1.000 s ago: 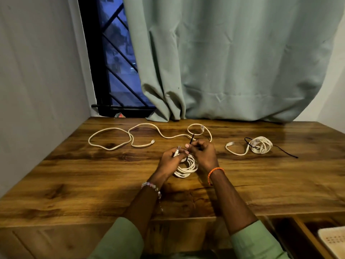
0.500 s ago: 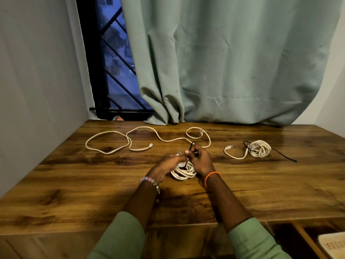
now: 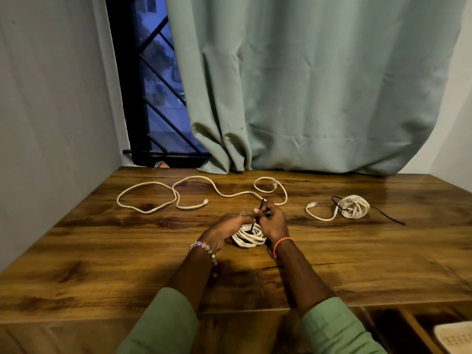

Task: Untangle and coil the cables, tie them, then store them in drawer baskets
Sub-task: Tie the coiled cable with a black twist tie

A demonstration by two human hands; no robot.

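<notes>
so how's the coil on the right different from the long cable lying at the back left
The coil on the right is wound into a tight bundle, while the long cable at the back left lies spread out in loose, open loops. The coil has a black tie running through it; the long cable shows no tie. The coil takes up a small patch of the wooden table, while the long cable sprawls across far more. Both are cream-white with a clear plug at a visible end.

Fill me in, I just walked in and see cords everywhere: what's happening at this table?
A person is tying a coiled white cable on the wooden table. The left hand steadies the coil while the right hand pinches a black tie. Another tied coil sits to the right; one loose cable lies uncoiled behind.
</notes>
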